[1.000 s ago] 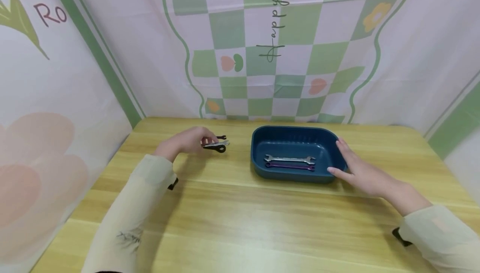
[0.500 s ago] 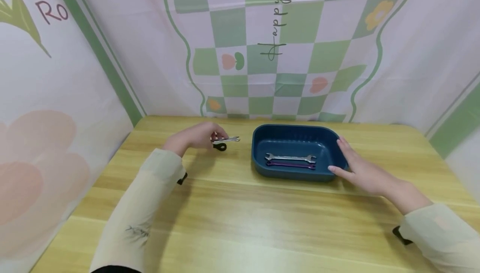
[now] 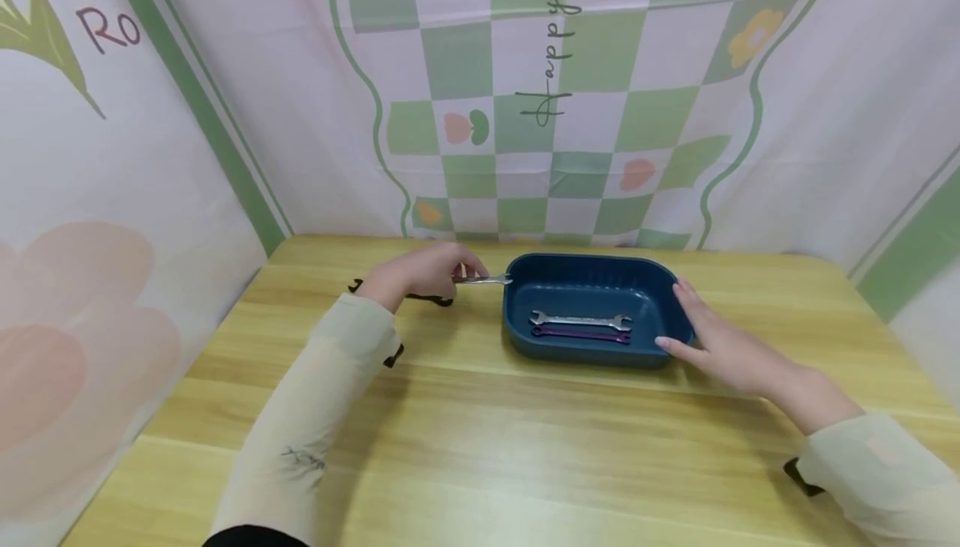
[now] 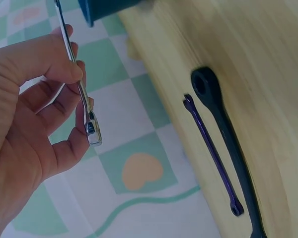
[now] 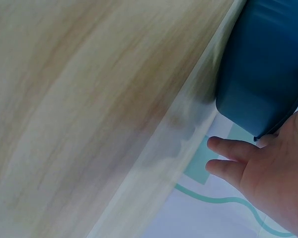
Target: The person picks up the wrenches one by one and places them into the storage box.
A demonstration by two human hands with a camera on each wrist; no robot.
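My left hand [image 3: 435, 270] pinches a silver wrench [image 3: 487, 279] between thumb and fingers, its far end right at the left rim of the blue bin [image 3: 592, 355]. In the left wrist view the wrench [image 4: 70, 54] slants past the thumb, its near end free below the fingers. Inside the bin lie a silver open-end wrench [image 3: 573, 320] and a purple wrench [image 3: 581, 333], side by side. My right hand [image 3: 723, 351] rests against the bin's right end, thumb over the front corner and fingers extended along the side.
Beneath my left hand, a black ring-ended wrench [image 4: 226, 119] lies on the wooden table [image 3: 487, 447]. Beside it is a small purple wrench [image 4: 211, 148], hidden behind the hand in the head view. A patterned cloth [image 3: 525, 172] hangs behind the table's back edge.
My left hand has moved right with the silver wrench, from over the wrenches on the table to the bin's left rim. My right hand and the bin have stayed put.
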